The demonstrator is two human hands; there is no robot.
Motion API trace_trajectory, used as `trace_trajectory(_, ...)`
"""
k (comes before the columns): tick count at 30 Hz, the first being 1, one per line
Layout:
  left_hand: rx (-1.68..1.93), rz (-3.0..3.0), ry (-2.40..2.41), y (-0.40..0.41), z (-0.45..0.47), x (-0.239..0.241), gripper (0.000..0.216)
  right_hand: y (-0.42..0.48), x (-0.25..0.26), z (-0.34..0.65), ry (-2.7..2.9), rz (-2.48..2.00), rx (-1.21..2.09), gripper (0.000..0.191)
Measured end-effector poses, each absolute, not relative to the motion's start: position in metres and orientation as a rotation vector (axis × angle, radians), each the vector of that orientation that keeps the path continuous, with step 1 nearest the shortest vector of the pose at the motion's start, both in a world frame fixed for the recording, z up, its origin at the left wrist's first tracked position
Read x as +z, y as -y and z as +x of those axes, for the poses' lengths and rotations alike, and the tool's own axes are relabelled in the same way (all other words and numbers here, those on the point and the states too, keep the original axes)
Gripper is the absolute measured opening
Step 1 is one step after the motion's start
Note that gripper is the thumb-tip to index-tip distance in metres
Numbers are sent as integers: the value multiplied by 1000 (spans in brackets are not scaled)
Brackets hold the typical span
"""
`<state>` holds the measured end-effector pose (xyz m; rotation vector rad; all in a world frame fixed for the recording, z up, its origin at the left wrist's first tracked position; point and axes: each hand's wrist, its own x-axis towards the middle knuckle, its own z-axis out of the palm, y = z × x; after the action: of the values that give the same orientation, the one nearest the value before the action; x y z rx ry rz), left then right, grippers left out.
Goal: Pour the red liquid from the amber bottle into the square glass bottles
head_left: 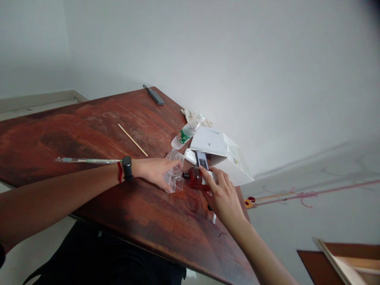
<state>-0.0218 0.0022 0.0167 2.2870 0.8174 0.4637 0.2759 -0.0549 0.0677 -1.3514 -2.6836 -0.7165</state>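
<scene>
My left hand (158, 171), with a dark watch on the wrist, grips a clear angular container (177, 183) between thumb and fingers. My right hand (219, 186) is wrapped over a reddish-brown bottle (194, 179) with a pale label. The bottle lies tilted, its dark neck pointing left at the container's near side. Whether liquid is passing between the two I cannot tell. Just beyond the hands a clear plastic water bottle (184, 136) with a green label stands on the wooden table (89, 130).
Behind the bottle is a white box (209, 141), with a small white object (190, 156) and a phone-like item (202, 159) beside it. A thin wooden stick (132, 140) and a slim clear packet (86, 160) lie left. A grey device (156, 96) and crumpled cloth (187, 114) are farther back, by the wall.
</scene>
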Motion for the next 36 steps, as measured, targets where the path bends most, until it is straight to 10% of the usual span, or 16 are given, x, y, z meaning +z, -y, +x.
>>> trace_trajectory(16, 532, 2284, -787, -7, -20, 5, 115, 51, 49, 272, 2613, -1433, -521, 85)
trace_trajectory(36, 593, 2245, -735, -4, -12, -8, 114, 37, -34, 279, 1642, -1374, 521, 82)
